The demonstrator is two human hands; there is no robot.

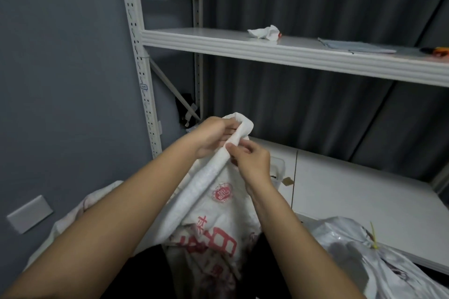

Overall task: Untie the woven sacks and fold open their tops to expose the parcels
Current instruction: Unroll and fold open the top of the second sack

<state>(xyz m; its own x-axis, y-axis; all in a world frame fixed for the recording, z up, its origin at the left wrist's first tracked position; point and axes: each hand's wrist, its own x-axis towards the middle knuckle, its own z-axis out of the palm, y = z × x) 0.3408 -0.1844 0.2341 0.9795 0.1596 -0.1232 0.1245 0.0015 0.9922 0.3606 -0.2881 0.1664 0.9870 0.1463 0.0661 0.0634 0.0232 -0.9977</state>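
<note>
A white woven sack [211, 221] with red printing stands in front of me, its top gathered into a twisted neck. My left hand [211, 138] grips the upper end of that neck, fingers curled round the fabric. Just below it, my right hand [252, 160] pinches the same twisted top. Whether a tie is still on the neck is hidden by my fingers. A second sack [359, 247], glossy white plastic, lies at the lower right, closed with a yellow tie [374, 238]. No parcels show.
A white metal shelf rack [267, 48] spans ahead, holding a crumpled white rag [264, 31] and a grey cloth [357, 46]. A lower white shelf board [352, 192] lies behind the sacks. Grey wall at left, dark curtain behind.
</note>
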